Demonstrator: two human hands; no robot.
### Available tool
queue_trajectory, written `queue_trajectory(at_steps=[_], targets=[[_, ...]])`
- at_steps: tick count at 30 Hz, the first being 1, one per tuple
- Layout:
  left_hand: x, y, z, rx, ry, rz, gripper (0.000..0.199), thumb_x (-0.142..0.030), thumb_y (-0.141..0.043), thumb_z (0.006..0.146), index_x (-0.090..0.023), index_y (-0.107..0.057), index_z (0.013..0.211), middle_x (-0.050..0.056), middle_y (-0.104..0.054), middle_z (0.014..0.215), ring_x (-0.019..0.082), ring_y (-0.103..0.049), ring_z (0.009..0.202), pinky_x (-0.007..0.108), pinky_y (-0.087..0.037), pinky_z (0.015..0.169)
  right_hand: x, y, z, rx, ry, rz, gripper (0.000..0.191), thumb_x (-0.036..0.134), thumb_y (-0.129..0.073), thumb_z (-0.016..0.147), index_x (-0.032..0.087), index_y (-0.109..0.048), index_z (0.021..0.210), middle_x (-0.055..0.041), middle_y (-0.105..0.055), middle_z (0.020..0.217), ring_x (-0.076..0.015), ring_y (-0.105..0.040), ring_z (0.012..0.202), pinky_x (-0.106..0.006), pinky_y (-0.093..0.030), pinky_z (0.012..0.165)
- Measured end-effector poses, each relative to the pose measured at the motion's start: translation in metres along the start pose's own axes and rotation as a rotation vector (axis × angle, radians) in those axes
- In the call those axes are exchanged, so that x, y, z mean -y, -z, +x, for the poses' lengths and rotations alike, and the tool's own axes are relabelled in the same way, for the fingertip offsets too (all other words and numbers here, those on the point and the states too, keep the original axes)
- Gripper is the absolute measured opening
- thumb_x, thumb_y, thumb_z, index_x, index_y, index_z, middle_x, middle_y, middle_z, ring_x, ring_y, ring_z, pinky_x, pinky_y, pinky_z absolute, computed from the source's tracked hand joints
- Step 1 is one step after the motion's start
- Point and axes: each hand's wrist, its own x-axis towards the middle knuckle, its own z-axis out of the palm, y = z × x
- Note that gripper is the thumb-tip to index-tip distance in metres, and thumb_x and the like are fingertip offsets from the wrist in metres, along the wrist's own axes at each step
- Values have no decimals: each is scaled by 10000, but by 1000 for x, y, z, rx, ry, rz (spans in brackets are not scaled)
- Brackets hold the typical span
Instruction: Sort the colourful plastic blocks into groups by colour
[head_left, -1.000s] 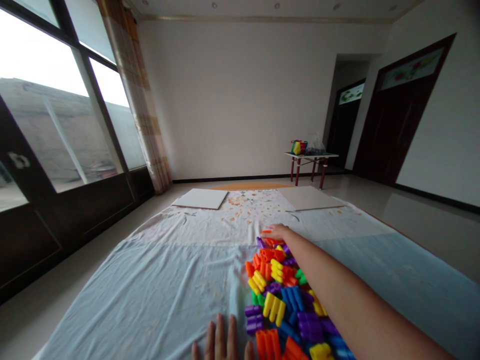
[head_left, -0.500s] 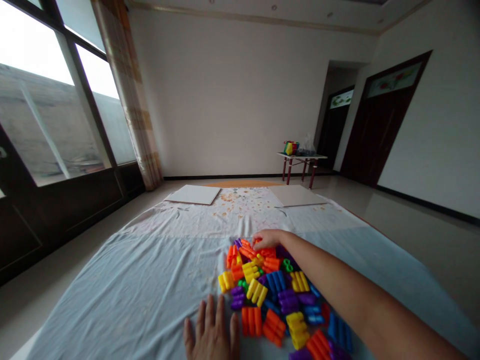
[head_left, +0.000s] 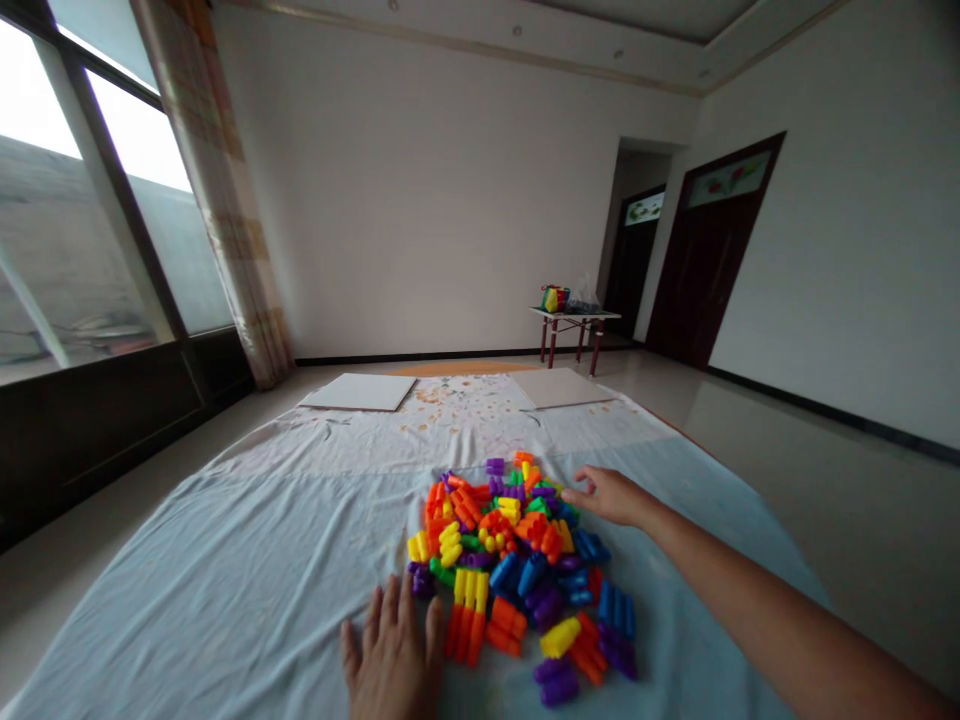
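Head view, the only one. The far end of the heap of plastic building blocks [head_left: 517,540] is now uncovered: half a second ago it was partly hidden by the right hand [head_left: 613,496], which is now held just off the heap's far right side. A purple block [head_left: 495,466] and an orange block [head_left: 523,459] are left exposed at the far edge. The fingers of the right hand are loosely curled, thumb and forefinger parted; nothing is seen gripped.

The left hand [head_left: 396,655] is laid palm down on the cloth-covered desk [head_left: 247,580], left of the heap's near part. Its fingers are extended and slightly spread; no block is held. Whether the near-left dark purple block [head_left: 421,580] is touched by a fingertip cannot be told.

The heap is bracketed by both hands, blocks lying loose and overlapping. As judged, arranging by hand is still under way, with access to the right side freed by the shift. The white board [head_left: 361,391], far left, is untouched.
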Motion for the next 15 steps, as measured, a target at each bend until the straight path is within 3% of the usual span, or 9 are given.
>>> queue_trajectory(at_steps=[3, 5, 8, 11, 13, 15], targets=[[-5, -2, 0, -101, -42, -30, 602, -432, -205, 878, -158, -273, 1410, 44, -275, 1468, 226, -191, 1373, 534, -61, 1121, -22, -16, -16, 160, -203, 63, 721, 710, -545, 672, 146, -569, 1119, -84, -666, 747, -181, -570, 477, -327, -467, 493], [-7, -8, 0, -153, -135, -82, 586, -409, -239, 879, -141, -304, 1396, 56, -303, 1453, 219, -239, 1359, 528, -103, 1124, -21, -31, -20, 170, -181, 119, 699, 729, -547, 660, 158, -597, 1059, -101, -673, 805, -209, -606, 540, -352, -490, 530], [-7, -21, 3, -175, -293, -199, 570, -400, -267, 887, -120, -341, 1378, 78, -343, 1430, 206, -324, 1322, 497, -228, 1108, -3, -50, -17, 95, -17, 193, 640, 697, -584, 662, 154, -607, 1001, -108, -675, 924, -266, -636, 825, -389, -503, 748], [-4, -33, 7, -215, -358, -284, 558, -401, -275, 896, -118, -353, 1371, 96, -383, 1408, 213, -378, 1291, 506, -291, 1081, 20, -62, -7, 100, 43, 365, 693, 652, -627, 662, 140, -535, 1121, -104, -650, 1057, -261, -604, 982, -383, -472, 876], [-2, -36, 10, -240, -364, -327, 548, -405, -281, 899, -128, -365, 1365, 100, -429, 1382, 219, -408, 1271, 527, -302, 1072, 35, -65, -1, 140, 4, 473, 749, 641, -648, 651, 132, -488, 1177, -105, -640, 1073, -253, -613, 958, -368, -506, 826], [0, -38, 11, -263, -365, -369, 525, -396, -282, 901, -146, -392, 1349, 95, -472, 1355, 218, -429, 1254, 533, -305, 1071, 52, -66, 3, 186, -61, 556, 808, 647, -649, 648, 136, -433, 1236, -104, -640, 1037, -244, -631, 868, -342, -547, 673]])
